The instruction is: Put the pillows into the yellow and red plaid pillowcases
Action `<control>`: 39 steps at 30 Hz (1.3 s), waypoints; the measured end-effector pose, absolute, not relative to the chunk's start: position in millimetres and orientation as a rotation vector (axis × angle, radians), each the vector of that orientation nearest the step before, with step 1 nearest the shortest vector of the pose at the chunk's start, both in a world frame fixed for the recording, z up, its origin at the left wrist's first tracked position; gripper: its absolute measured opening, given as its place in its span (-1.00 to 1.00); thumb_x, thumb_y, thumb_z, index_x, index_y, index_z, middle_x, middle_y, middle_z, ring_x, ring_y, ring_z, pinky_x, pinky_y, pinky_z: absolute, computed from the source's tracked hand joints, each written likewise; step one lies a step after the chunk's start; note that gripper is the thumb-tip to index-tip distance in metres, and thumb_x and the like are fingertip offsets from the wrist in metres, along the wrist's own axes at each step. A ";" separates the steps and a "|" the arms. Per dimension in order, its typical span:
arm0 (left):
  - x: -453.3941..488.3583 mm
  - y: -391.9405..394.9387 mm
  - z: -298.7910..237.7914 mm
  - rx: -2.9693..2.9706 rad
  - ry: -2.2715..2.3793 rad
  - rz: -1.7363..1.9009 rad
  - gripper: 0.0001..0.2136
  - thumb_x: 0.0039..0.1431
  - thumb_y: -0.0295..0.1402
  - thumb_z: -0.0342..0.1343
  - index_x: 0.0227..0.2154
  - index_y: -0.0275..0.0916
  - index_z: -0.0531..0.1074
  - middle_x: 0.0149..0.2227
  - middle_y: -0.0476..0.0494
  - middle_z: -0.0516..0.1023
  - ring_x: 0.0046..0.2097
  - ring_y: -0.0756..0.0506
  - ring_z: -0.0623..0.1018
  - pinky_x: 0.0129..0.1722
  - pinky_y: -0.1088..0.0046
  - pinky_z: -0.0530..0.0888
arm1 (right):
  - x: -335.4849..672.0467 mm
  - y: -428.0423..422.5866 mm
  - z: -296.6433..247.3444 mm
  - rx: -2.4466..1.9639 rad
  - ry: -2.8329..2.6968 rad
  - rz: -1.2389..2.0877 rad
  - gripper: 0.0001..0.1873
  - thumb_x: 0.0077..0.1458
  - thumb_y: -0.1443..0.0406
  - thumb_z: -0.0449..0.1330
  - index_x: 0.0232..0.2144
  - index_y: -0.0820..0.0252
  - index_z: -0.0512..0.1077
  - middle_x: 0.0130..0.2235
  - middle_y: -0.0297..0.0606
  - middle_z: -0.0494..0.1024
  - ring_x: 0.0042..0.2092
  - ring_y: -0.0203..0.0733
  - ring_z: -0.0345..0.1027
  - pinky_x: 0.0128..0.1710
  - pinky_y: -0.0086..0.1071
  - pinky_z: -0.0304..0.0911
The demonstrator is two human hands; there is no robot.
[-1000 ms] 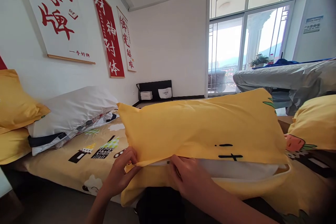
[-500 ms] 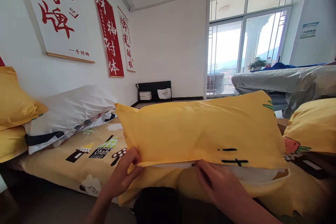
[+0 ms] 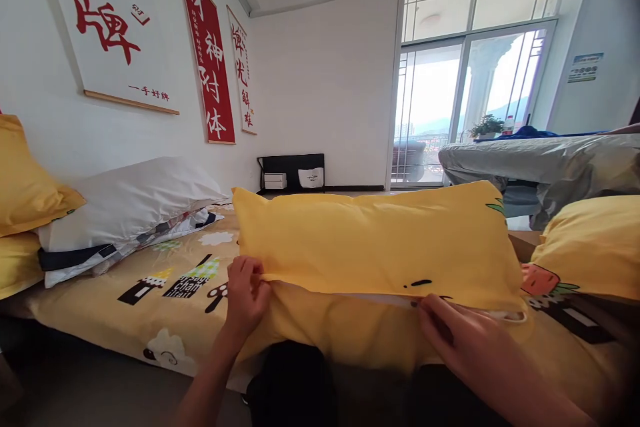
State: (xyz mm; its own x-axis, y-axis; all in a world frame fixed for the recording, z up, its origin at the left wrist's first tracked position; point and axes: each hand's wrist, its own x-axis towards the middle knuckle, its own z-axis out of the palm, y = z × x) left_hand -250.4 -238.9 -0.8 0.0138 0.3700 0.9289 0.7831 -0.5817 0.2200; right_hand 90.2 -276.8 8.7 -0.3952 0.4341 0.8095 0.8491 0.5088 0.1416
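Observation:
A stuffed yellow pillowcase (image 3: 360, 240) stands propped on the bed in front of me, its long opening edge toward my body. At the left end of that edge, my left hand (image 3: 249, 290) is closed on the fabric. My right hand (image 3: 463, 333) pinches the zipper pull farther right along the seam; a small dark bit, the zipper slider (image 3: 414, 304), shows by the fingertips. White lining is visible in the narrow gap right of this hand. The pull itself is mostly covered by my fingers.
The bed has a patterned tan sheet (image 3: 175, 320). A white pillow (image 3: 135, 203) and yellow pillows (image 3: 30, 177) lie left, another yellow pillow (image 3: 593, 240) right. Behind stand a covered table (image 3: 500, 157) and a black case (image 3: 293, 165) by the wall.
My right hand has slid right along the seam with the zipper slider, and the gap has narrowed. My left hand still grips the left end, now slightly higher in view.

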 end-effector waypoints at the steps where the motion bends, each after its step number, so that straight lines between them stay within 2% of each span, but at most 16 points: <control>1: -237.0 -241.8 3.1 -1.866 -1.122 -1.568 -0.89 0.04 -0.52 -0.07 -0.37 -0.20 0.22 -0.36 -0.10 0.29 -0.24 -0.13 0.32 -0.24 0.28 0.30 | 87.8 -277.8 11.0 -1.060 -2.030 -0.690 -0.76 0.21 0.31 -0.07 -0.49 0.09 0.27 -0.63 -0.42 0.44 -0.64 -0.30 0.32 -0.61 -0.40 0.04; 4: -190.2 -256.9 15.5 -2.029 -0.904 -1.360 -0.72 0.08 -0.53 -0.04 -0.12 -0.24 0.24 -0.17 -0.23 0.36 -0.07 -0.18 0.34 -0.08 0.21 0.30 | 78.7 -279.6 15.7 -1.082 -2.039 -0.605 -0.75 0.22 0.30 -0.07 -0.50 0.10 0.26 -0.65 -0.42 0.43 -0.65 -0.33 0.30 -0.62 -0.42 0.01; 7: -144.4 -263.4 25.4 -2.316 -0.801 -1.025 -0.60 0.18 -0.33 0.02 0.06 -0.32 0.17 -0.05 -0.31 0.37 0.01 -0.22 0.33 -0.03 0.20 0.29 | 72.7 -279.8 15.5 -1.084 -2.014 -0.571 -0.75 0.22 0.31 -0.08 -0.49 0.10 0.26 -0.63 -0.42 0.43 -0.63 -0.34 0.32 -0.60 -0.44 0.04; 10: -113.2 -251.6 29.1 -2.363 -0.841 -0.806 -0.66 0.21 -0.15 0.00 -0.09 -0.31 0.29 -0.14 -0.27 0.42 -0.11 -0.22 0.38 -0.16 0.21 0.31 | 71.6 -279.0 13.3 -1.078 -1.993 -0.576 -0.75 0.22 0.33 -0.08 -0.50 0.11 0.25 -0.64 -0.44 0.41 -0.64 -0.35 0.30 -0.60 -0.44 0.04; 13: -102.0 -236.0 28.3 -2.355 -0.787 -0.652 -0.84 0.28 -0.29 -0.09 -0.29 -0.25 0.33 -0.30 -0.15 0.40 -0.23 -0.14 0.37 -0.29 0.29 0.28 | 72.9 -278.8 12.9 -1.078 -1.998 -0.601 -0.73 0.21 0.34 -0.10 -0.51 0.11 0.25 -0.65 -0.44 0.40 -0.66 -0.35 0.26 -0.61 -0.44 0.01; 17: -110.8 -229.7 26.9 -2.426 -0.681 -0.556 -0.93 0.18 -0.49 -0.01 -0.32 -0.21 0.34 -0.33 -0.08 0.39 -0.24 -0.09 0.35 -0.30 0.35 0.24 | 78.9 -280.3 13.0 -1.065 -2.026 -0.670 -0.72 0.22 0.35 -0.10 -0.51 0.12 0.27 -0.65 -0.41 0.41 -0.66 -0.34 0.26 -0.60 -0.43 -0.01; 22: -133.1 -227.4 27.6 -2.480 -0.704 -0.546 -0.89 0.22 -0.43 -0.03 -0.43 -0.23 0.32 -0.38 -0.05 0.39 -0.30 -0.06 0.34 -0.33 0.36 0.21 | 104.8 -278.3 5.4 -1.100 -1.961 -0.860 -0.67 0.27 0.28 -0.10 -0.51 0.13 0.31 -0.64 -0.39 0.45 -0.66 -0.31 0.31 -0.59 -0.39 0.00; 27: -139.2 -219.9 27.1 -2.460 -0.682 -0.505 -0.90 0.19 -0.47 -0.03 -0.42 -0.23 0.33 -0.39 -0.05 0.39 -0.31 -0.06 0.34 -0.34 0.37 0.21 | 123.1 -273.9 -1.7 -1.129 -1.911 -1.054 -0.64 0.29 0.26 -0.10 -0.49 0.15 0.36 -0.62 -0.36 0.48 -0.62 -0.27 0.35 -0.55 -0.37 0.02; 32: -135.6 -217.8 31.7 -2.497 -0.719 -0.528 -0.92 0.17 -0.43 0.00 -0.43 -0.23 0.33 -0.38 -0.03 0.40 -0.30 -0.05 0.36 -0.32 0.38 0.24 | 113.1 -273.0 -6.6 -1.119 -1.872 -0.981 -0.61 0.28 0.28 -0.09 -0.56 0.15 0.34 -0.67 -0.38 0.41 -0.65 -0.32 0.29 -0.57 -0.40 0.01; 39: -129.4 -217.6 38.9 -2.527 -0.718 -0.543 -0.86 0.24 -0.38 -0.04 -0.43 -0.24 0.34 -0.37 -0.05 0.41 -0.29 -0.06 0.37 -0.31 0.39 0.26 | 83.6 -274.7 -3.2 -1.063 -1.780 -0.952 -0.64 0.29 0.33 -0.06 -0.52 0.22 0.37 -0.66 -0.39 0.40 -0.65 -0.39 0.25 -0.56 -0.44 0.00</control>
State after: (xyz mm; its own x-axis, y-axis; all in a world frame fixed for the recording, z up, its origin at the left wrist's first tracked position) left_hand -129.4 -217.6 38.9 0.7864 0.3888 0.4800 0.5680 -0.7606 -0.3144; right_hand 83.6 -274.7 -3.2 -0.2932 0.2844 0.9128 0.9172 0.3532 0.1845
